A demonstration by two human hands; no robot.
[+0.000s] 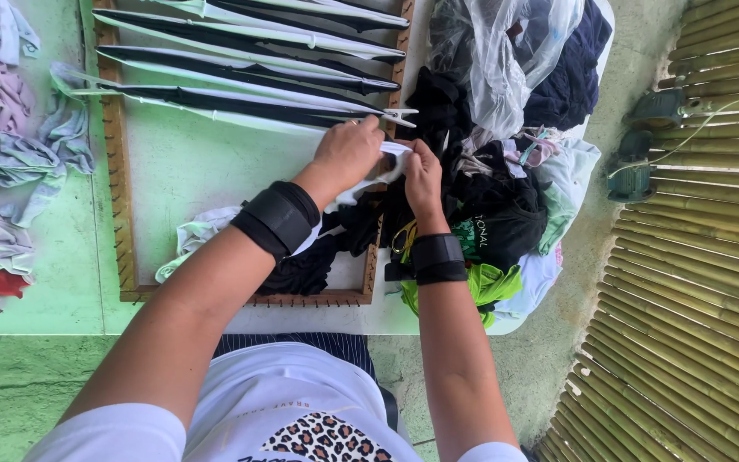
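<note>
Both hands pinch 1 white cloth strip [387, 162] at the wooden peg frame [119, 171], 3 o'clock edge: left hand [348, 154] and right hand [421, 180] each closed on it; looping it over a peg likely needs steady tension

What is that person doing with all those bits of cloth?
A person leans over a wooden frame with pegs along its sides. Black and white cloth strips are stretched across its far end. The left hand and right hand together pinch a white cloth strip at the frame's right edge, just below the last stretched strip. A heap of dark clothes lies to the right, and pale rags lie to the left.
</note>
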